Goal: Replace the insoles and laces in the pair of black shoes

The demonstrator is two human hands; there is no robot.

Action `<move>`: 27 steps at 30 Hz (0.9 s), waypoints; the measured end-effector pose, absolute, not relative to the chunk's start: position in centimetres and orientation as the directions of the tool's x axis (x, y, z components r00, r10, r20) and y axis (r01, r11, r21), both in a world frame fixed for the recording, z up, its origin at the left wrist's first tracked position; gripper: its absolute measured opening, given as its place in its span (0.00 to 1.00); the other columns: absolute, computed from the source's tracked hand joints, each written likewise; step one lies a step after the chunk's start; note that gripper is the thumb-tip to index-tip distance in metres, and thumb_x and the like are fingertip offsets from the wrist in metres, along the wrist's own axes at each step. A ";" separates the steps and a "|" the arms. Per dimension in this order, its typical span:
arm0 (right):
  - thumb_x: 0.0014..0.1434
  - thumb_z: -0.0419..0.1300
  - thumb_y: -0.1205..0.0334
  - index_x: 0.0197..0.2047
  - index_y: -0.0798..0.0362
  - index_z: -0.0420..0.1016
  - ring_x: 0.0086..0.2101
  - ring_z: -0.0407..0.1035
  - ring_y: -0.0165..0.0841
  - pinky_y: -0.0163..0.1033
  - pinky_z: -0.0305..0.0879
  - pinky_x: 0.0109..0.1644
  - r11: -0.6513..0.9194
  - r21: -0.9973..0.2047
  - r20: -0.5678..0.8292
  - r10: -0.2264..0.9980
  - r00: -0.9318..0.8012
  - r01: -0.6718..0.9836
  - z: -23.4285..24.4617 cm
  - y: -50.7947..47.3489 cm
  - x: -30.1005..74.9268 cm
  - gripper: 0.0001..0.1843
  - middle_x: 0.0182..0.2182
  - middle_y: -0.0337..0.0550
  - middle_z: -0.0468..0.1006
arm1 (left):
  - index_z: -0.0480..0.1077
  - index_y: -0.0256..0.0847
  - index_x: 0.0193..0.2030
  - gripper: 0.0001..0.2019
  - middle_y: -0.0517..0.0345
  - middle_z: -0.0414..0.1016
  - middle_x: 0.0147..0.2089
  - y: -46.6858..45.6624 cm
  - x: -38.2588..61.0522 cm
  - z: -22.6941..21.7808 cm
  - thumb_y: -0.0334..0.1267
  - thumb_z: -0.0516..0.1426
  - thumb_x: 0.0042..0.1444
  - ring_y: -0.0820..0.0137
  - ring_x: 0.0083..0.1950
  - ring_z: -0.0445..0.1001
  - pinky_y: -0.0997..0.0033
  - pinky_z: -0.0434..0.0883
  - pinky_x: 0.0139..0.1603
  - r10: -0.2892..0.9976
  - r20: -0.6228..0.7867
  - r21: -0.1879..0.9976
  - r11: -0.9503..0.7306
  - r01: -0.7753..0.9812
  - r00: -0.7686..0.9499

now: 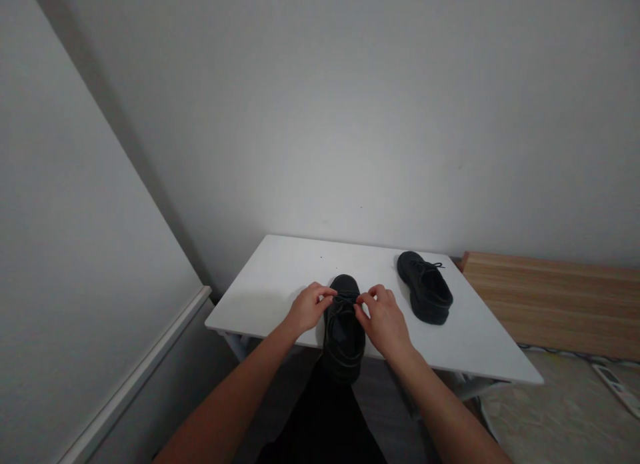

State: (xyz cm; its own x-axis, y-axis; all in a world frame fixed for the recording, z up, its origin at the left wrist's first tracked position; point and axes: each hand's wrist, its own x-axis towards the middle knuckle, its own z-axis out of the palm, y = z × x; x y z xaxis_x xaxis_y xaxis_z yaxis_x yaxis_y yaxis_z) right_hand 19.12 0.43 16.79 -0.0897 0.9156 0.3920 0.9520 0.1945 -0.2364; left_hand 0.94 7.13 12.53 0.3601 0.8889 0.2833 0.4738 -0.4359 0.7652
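A black lace-up shoe (343, 334) lies on the white table (280, 277), toe pointing away from me, its heel hanging over the near edge. My left hand (310, 307) rests at the shoe's left side, fingers pinched on a lace near the top eyelets. My right hand (384, 321) is at the shoe's right side, thumb and fingers pinched on the other lace. A second black shoe (426, 287) lies apart at the right back of the table, laces loose.
A wooden board (550, 294) sits to the right of the table, against the wall. White walls close in at the back and left. A small pale device (617, 387) lies on the floor at the far right.
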 end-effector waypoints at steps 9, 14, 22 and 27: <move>0.56 0.53 0.67 0.31 0.52 0.74 0.38 0.60 0.40 0.41 0.55 0.35 0.161 0.061 0.264 0.949 -0.171 0.985 18.4 1.3 17.6 0.08 0.35 0.51 0.68 | 0.73 0.40 0.36 0.10 0.58 0.73 0.32 7.6 1.7 13.3 0.40 0.53 0.52 0.72 0.31 0.68 0.75 0.63 0.32 0.865 0.183 0.776 -0.419 0.472 0.468; 0.57 0.51 0.70 0.34 0.54 0.74 0.39 0.61 0.41 0.42 0.56 0.35 0.155 0.106 0.259 0.949 -0.178 0.982 17.9 1.5 17.3 0.10 0.37 0.52 0.70 | 0.72 0.41 0.40 0.11 0.58 0.74 0.34 7.3 1.8 13.7 0.36 0.51 0.53 0.71 0.34 0.69 0.74 0.64 0.36 0.836 0.213 0.709 -0.488 0.509 0.505; 0.55 0.52 0.65 0.35 0.57 0.75 0.42 0.61 0.43 0.42 0.58 0.37 0.104 -0.054 0.161 0.983 -0.094 0.993 17.5 2.6 17.3 0.11 0.39 0.55 0.70 | 0.69 0.41 0.48 0.16 0.51 0.70 0.41 6.1 2.3 14.4 0.30 0.47 0.55 0.66 0.45 0.66 0.66 0.63 0.49 0.781 0.242 0.479 -0.612 0.629 0.576; 0.58 0.48 0.67 0.39 0.61 0.72 0.42 0.61 0.45 0.44 0.59 0.37 0.114 0.003 0.203 0.973 -0.113 0.993 17.9 3.3 17.6 0.12 0.38 0.58 0.69 | 0.66 0.40 0.51 0.18 0.51 0.66 0.44 5.9 2.6 13.9 0.28 0.45 0.56 0.67 0.44 0.67 0.67 0.65 0.50 0.809 0.239 0.492 -0.578 0.651 0.537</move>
